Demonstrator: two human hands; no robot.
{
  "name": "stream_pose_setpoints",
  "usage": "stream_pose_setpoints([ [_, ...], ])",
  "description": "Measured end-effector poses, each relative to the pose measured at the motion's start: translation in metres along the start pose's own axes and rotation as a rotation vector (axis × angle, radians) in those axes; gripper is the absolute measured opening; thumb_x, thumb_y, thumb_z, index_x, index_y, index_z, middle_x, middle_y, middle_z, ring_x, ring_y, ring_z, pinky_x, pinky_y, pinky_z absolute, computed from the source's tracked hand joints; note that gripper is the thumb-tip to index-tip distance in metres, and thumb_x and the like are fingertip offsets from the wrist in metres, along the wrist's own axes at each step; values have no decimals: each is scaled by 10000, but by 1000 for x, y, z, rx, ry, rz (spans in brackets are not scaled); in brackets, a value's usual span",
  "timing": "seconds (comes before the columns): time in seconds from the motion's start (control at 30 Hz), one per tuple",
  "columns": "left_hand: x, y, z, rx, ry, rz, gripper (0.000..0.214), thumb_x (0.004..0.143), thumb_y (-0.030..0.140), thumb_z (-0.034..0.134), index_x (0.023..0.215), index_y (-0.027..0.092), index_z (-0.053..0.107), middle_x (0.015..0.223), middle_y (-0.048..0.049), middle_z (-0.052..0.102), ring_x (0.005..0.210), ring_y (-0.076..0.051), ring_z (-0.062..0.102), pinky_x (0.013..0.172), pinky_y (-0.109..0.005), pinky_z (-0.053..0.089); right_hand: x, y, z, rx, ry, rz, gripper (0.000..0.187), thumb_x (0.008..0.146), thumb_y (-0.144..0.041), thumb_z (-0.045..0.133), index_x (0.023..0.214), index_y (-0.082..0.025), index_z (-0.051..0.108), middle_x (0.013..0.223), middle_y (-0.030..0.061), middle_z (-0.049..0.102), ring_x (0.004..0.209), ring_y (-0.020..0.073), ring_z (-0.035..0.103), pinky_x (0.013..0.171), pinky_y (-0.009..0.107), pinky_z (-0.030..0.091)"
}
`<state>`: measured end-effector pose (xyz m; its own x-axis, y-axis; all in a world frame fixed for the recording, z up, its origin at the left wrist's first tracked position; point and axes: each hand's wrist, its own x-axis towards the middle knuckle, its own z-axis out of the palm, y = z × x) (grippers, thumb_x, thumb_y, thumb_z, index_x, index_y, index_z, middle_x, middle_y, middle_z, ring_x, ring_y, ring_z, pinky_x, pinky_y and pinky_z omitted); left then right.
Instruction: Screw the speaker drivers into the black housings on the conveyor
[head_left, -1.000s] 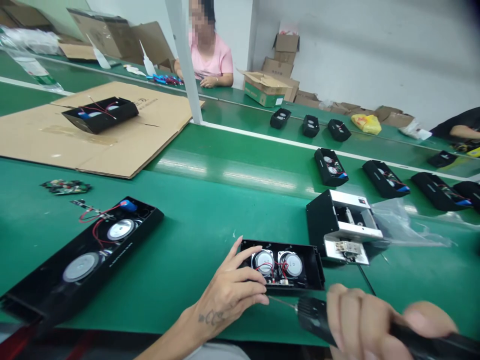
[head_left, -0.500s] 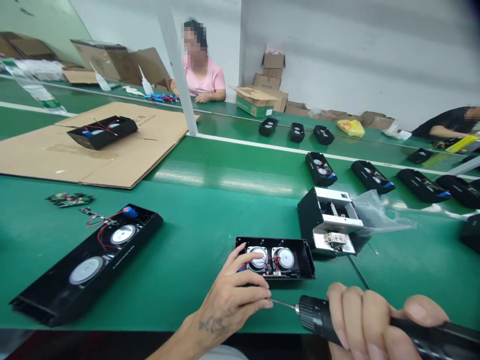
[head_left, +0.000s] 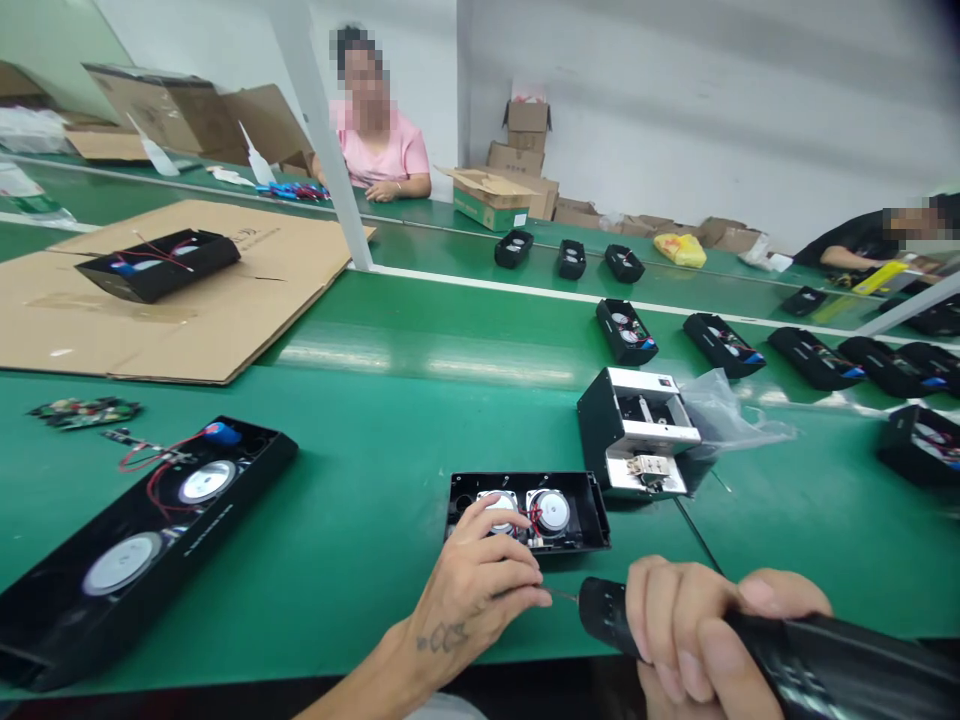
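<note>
Green bench (head_left: 360,540): silver-black machine (head_left: 652,439) beside 2-speaker case (head_left: 583,530); left hand (head_left: 484,575) pinching bit (head_left: 565,596), right hand (head_left: 690,620) wrapped round screwdriver (head_left: 604,612).

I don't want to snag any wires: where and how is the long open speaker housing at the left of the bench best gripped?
Probably pinch the speaker housing by its printed long wall, coming from the right: that wall stands clear, while red wires and a narrow circuit board extend over the opposite edge.
</note>
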<state>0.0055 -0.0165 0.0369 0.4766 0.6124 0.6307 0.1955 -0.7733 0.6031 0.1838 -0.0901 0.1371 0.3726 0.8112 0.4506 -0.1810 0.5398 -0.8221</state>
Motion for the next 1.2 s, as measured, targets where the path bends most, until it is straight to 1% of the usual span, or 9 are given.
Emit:
stream_pose_setpoints([
  [0.1,5,-4,10,136,-86,-49,604,790,615,904,1196,205,726,1057,-52,814,1247,-336,662,1233,-621,412,4,4,-5,-47,94,-41,245,1013,-138,610,1182,-312,575,590,-94,554,446,106,469,492,300,420],
  [0.13,7,-6,13,189,-137,-69,677,749,634,924,1213,190,707,1070,-61,808,1270,-357,648,1239,-638,396,6,7,-7,-69,137,-55,261,1002,-117,622,1180,-303,579,601,-94,555,458,105,471,505,304,421],
  [0.17,9,-8,15,239,-190,-81,652,744,614,936,1181,190,702,1047,-53,803,1277,-361,643,1249,-642,379,9,10,-11,-91,183,-58,274,995,-100,629,1180,-297,582,610,-92,553,474,107,471,521,309,422],
  [0.23,12,-12,19,322,-290,-87,450,814,506,925,1060,209,694,967,-16,786,1254,-334,656,1272,-623,343,15,18,-18,-116,220,-53,288,986,-92,641,1190,-288,587,618,-90,542,489,109,466,532,312,417],
  [0.37,13,-20,23,416,-406,-49,234,930,347,840,1053,231,679,1031,8,767,1170,-277,664,1258,-574,335,20,38,-27,-137,146,-12,258,987,-149,657,1190,-293,587,618,-94,518,466,107,465,508,298,400],
  [0.53,10,-27,29,444,-395,-14,122,981,328,768,959,251,676,1045,36,733,1046,-231,644,1208,-523,361,19,57,-26,-128,85,44,246,1009,-153,640,1198,-296,572,636,-100,509,482,102,514,509,284,430],
  [0.87,10,-27,30,404,-374,-17,82,1031,319,695,977,260,676,1019,39,708,1052,-221,615,1234,-477,309,18,69,-26,-107,25,83,232,1030,-118,600,1182,-287,552,652,-104,514,496,94,517,512,267,450],
  [1.03,10,-25,29,412,-389,-38,105,1008,321,733,960,257,664,992,46,704,1058,-222,615,1225,-496,305,16,71,-23,-182,-83,81,207,1035,-120,596,1105,-301,525,654,-106,506,502,103,498,512,264,438],
  [1.2,10,-26,30,417,-417,-51,170,963,355,799,928,251,669,984,45,710,1102,-238,610,1199,-510,330,16,72,-22,-198,-168,52,227,1035,-96,570,1115,-302,516,660,-106,480,502,99,462,518,270,413],
])
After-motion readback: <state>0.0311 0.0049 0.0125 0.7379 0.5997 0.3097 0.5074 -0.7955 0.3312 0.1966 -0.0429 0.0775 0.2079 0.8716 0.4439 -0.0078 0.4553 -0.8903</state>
